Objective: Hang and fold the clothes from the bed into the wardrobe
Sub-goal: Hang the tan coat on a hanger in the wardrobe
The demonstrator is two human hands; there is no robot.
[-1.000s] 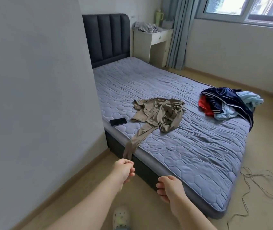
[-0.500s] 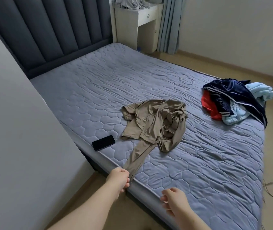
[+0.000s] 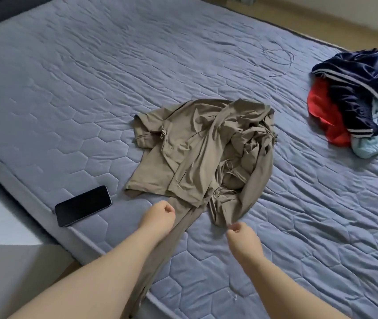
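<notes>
One: Both hands are held low over the near edge of the bed [image 3: 91,77]. Why is that?

Two: The tan garment [image 3: 206,146] is left crumpled near that edge, so it is reached from the bedside. The left hand [image 3: 158,217] is placed beside the long sleeve [image 3: 184,217], which is draped over the edge and hung toward the floor. The right hand [image 3: 240,233] is set just at the lower hem.

One: Is anything gripped?

Two: The fingers of both hands are curled. Whether cloth is pinched by either cannot be told.

One: Why are two ends approached?

Two: It is judged that the garment is meant to be lifted and spread from two points, so that it can be hung or folded untangled.

One: What else is kept on the bed?

Two: A phone [image 3: 83,205] is laid just left of the garment, apart from it, and could be dragged if cloth is swept sideways. A pile of clothes [image 3: 367,84] in navy, red and pale blue is left well apart at the far right, not yet dealt with. No wardrobe is shown.
</notes>
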